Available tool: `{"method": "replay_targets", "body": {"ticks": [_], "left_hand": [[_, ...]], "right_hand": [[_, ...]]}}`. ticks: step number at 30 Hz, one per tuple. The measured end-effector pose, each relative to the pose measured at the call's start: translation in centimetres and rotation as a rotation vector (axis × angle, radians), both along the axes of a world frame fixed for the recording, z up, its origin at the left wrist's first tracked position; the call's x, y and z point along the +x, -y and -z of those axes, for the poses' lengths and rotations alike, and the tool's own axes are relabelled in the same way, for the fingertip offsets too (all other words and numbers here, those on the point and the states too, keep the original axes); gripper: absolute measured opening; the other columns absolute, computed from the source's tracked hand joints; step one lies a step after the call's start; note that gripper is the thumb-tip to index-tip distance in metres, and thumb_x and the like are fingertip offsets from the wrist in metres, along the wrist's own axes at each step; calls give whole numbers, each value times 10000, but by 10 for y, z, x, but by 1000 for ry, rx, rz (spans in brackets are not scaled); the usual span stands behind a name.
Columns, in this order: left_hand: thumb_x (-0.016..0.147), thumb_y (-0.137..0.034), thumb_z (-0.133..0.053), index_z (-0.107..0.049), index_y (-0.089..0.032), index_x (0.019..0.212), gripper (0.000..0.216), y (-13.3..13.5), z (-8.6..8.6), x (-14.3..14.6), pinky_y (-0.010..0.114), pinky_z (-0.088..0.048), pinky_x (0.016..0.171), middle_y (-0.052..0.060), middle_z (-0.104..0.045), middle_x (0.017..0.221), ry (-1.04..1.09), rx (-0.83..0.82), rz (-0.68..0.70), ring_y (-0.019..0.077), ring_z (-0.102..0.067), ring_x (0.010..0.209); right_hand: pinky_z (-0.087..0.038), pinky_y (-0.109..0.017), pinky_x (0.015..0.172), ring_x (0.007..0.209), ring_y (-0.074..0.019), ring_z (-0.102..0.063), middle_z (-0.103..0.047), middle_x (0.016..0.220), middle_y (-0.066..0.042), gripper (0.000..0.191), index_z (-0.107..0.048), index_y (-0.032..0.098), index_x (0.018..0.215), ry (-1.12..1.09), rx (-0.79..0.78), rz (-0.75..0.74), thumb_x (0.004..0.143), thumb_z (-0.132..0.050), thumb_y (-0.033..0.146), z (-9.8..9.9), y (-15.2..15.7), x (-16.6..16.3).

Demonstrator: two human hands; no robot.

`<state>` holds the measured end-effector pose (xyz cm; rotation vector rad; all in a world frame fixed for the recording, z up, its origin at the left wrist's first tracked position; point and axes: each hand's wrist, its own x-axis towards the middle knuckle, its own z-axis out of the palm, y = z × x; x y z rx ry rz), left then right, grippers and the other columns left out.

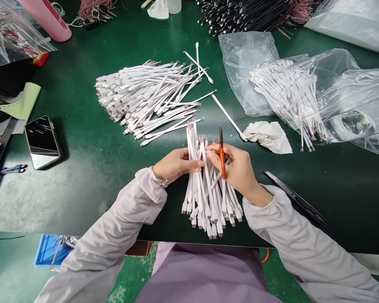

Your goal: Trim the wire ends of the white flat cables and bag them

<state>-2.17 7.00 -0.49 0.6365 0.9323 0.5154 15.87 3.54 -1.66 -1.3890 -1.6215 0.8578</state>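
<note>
Near the table's front edge lies a bunch of short white USB cables (210,193), plugs towards me and stripped wire ends away. My left hand (177,164) is closed on cables at the bunch's left side, thumb laid across them. My right hand (236,166) is closed around an orange-handled tool (222,158) with a dark pointed tip facing away; its exact kind is unclear. The right thumb and fingertips touch the wire end of a cable near the left thumb. Just beyond the hands spreads a larger pile of similar white cables (145,94).
A phone (43,142) lies at left. To the right are a crumpled tissue (268,135), a black slim tool (295,198) and a clear plastic bag (249,71) with more white cables. Black cables (243,14) are heaped at the back. A blue bin (49,251) stands below the table.
</note>
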Motion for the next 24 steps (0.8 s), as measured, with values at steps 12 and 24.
{"method": "replay_targets", "body": {"ticks": [12, 24], "left_hand": [[590, -277, -860, -660, -117, 832, 353, 14, 5, 16, 191, -450, 470, 25, -667, 727, -167, 226, -96, 112, -601, 611], [602, -325, -851, -650, -126, 817, 355, 14, 6, 15, 193, -445, 470, 26, -655, 747, -150, 272, -74, 130, -613, 652]], "right_hand": [[-462, -278, 585, 605, -129, -544, -628, 701, -7, 222, -721, 187, 916, -190, -184, 69, 816, -669, 379, -15, -10, -4], [-404, -274, 642, 632, -109, -490, -525, 652, 34, 176, -630, 178, 745, -494, -402, -89, 725, -719, 329, -22, -20, 3]]}}
